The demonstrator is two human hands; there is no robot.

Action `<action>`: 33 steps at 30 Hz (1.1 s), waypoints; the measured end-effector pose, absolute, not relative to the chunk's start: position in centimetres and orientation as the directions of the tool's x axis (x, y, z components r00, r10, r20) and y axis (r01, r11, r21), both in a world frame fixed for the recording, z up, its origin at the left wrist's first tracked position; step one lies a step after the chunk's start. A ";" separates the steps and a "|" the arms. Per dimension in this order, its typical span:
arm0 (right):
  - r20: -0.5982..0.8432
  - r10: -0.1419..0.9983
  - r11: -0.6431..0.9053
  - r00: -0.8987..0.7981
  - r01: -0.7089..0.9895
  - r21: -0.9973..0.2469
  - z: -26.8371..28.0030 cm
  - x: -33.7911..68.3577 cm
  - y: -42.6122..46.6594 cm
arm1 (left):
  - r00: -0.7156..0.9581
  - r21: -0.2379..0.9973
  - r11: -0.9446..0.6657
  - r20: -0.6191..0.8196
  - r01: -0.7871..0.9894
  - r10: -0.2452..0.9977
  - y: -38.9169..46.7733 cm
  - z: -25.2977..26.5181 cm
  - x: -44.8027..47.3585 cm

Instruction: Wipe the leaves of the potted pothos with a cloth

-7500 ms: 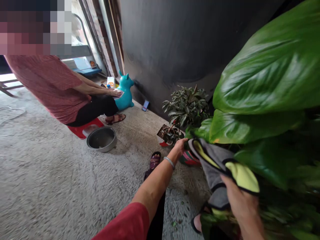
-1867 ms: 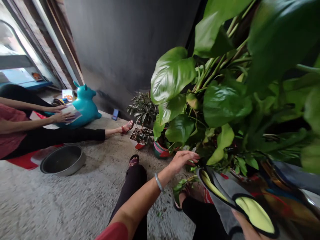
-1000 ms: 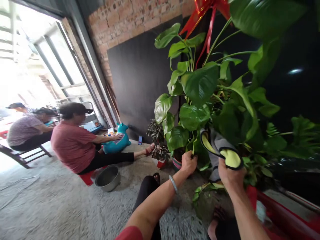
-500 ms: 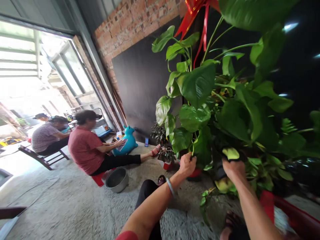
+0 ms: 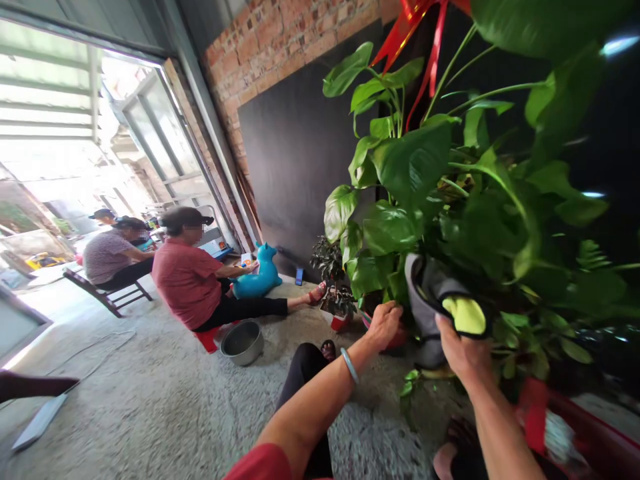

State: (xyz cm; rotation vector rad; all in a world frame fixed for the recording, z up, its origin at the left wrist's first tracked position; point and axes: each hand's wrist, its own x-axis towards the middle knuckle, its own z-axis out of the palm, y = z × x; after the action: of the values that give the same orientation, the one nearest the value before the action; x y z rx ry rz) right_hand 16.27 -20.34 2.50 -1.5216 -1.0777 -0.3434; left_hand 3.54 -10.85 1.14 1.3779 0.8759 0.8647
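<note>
A big potted plant (image 5: pixel 417 163) with broad, glossy green leaves stands before me. My left hand (image 5: pixel 384 325), a pale bangle on its wrist, is closed low in the foliage, its fingertips at the bottom of a green leaf (image 5: pixel 399 285); the exact pinch point is partly hidden. In my right hand (image 5: pixel 467 353) is a grey cloth (image 5: pixel 430 313) with black edging and a yellow-green patch. The fingers wrap round its lower side, and the cloth is held up against the leaves, just right of my left hand. Beneath the leaves the plant's pot is mostly hidden.
A small potted shrub (image 5: pixel 340 300) stands left of the big plant. Further left sit a grey basin (image 5: pixel 243 343), a person in a red shirt (image 5: pixel 185 277) and a blue animal-shaped toy (image 5: pixel 260 273). A red container (image 5: pixel 583 420) is at lower right.
My right hand has brought the grey cloth up and left, so more of it shows beside my left hand. My left hand stays low at the leaves. The view has shifted slightly.
</note>
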 end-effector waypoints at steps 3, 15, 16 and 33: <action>0.656 0.529 0.062 0.539 0.746 -0.663 -3.0 16.5 -24.1 | 0.442 0.996 0.083 -0.071 -0.009 0.894 -10.7 1.6 2.8; 0.715 0.503 -0.014 0.486 0.831 -0.556 1.9 16.4 -26.3 | 0.536 0.984 0.178 -0.154 0.006 0.830 -11.9 0.2 4.7; 0.697 0.547 -0.002 0.464 0.833 -0.553 0.6 16.1 -26.6 | 0.536 0.985 0.172 -0.158 0.024 0.830 -11.6 -0.1 4.4; 0.685 0.600 0.146 0.413 0.785 -0.602 5.5 11.4 -18.4 | 0.205 0.905 0.343 -0.296 -0.254 0.933 -3.0 1.8 -0.8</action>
State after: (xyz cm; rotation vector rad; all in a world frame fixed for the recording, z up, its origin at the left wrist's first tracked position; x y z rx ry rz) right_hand 11.39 -18.44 5.52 -1.5428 -1.2734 -0.2055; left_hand -0.79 -3.03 1.80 0.8363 1.0224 0.9776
